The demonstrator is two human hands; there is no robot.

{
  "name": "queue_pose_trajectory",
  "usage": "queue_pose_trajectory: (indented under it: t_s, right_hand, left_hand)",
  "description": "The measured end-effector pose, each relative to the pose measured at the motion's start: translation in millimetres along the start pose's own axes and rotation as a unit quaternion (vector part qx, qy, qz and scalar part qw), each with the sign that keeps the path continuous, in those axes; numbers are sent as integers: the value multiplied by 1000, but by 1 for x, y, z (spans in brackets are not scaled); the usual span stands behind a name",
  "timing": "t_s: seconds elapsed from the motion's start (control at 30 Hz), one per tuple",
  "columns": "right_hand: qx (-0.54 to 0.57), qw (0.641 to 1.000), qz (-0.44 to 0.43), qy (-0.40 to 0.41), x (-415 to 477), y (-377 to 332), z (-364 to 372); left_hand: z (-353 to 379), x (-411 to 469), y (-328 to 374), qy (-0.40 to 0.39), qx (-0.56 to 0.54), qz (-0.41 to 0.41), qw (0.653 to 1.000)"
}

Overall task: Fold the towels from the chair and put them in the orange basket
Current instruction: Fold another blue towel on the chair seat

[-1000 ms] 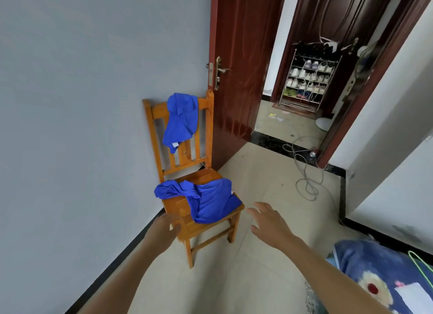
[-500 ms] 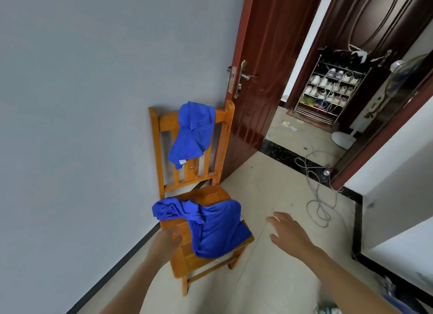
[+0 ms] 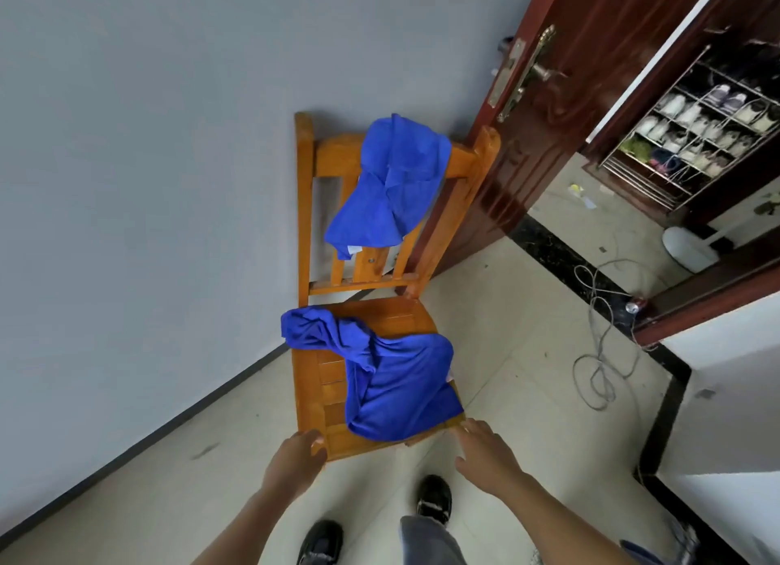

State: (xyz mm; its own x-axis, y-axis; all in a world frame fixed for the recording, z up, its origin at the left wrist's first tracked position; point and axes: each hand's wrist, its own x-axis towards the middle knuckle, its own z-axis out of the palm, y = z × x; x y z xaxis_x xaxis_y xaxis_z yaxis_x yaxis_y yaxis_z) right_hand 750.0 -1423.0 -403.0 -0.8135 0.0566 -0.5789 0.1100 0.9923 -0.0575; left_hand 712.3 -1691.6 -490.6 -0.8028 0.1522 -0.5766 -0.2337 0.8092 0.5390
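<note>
Nearest the viewer, the left hand (image 3: pixel 295 459), loosely curled, and the right hand (image 3: pixel 485 455), fingers spread, hover empty at the front edge of the chair (image 3: pixel 320 379). A crumpled blue towel (image 3: pixel 396 383) lies on its seat; a second towel (image 3: pixel 392 180) hangs over the backrest. Neither is folded, and no orange basket shows.

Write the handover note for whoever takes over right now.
Left hand: fingers curled at the front-left corner of the chair; whether it grips is unclear.
Right hand: open, at the seat's front-right corner, holding nothing.
Draped towel hangs over the backrest; crumpled towel lies on the seat.
Done: nothing folded.
Left: fold both and put them in the orange basket, which is out of view.
</note>
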Motion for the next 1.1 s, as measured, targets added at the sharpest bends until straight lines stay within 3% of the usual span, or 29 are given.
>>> queue_pose_trajectory:
  t_s: [0.23, 0.53, 0.7, 0.8, 0.97, 1.1]
  right_hand:
    - [-31, 994, -82, -69, 63, 38, 25]
    - [-6, 988, -118, -102, 147, 122, 41]
    - [0, 986, -122, -117, 184, 147, 86]
    - [-7, 984, -132, -116, 201, 149, 112]
    - [6, 980, -199, -26, 226, 145, 150]
    - [-23, 972, -234, -2, 243, 137, 174]
  left_hand:
    - [41, 17, 16, 8, 1, -70, 998]
    - [114, 58, 74, -3, 49, -137, 989]
    - [158, 84, 80, -20, 126, -124, 984]
    - [173, 102, 69, 17, 161, -67, 985]
    - [196, 134, 52, 54, 219, -24, 974]
    - [218, 155, 36, 58, 243, 12, 968]
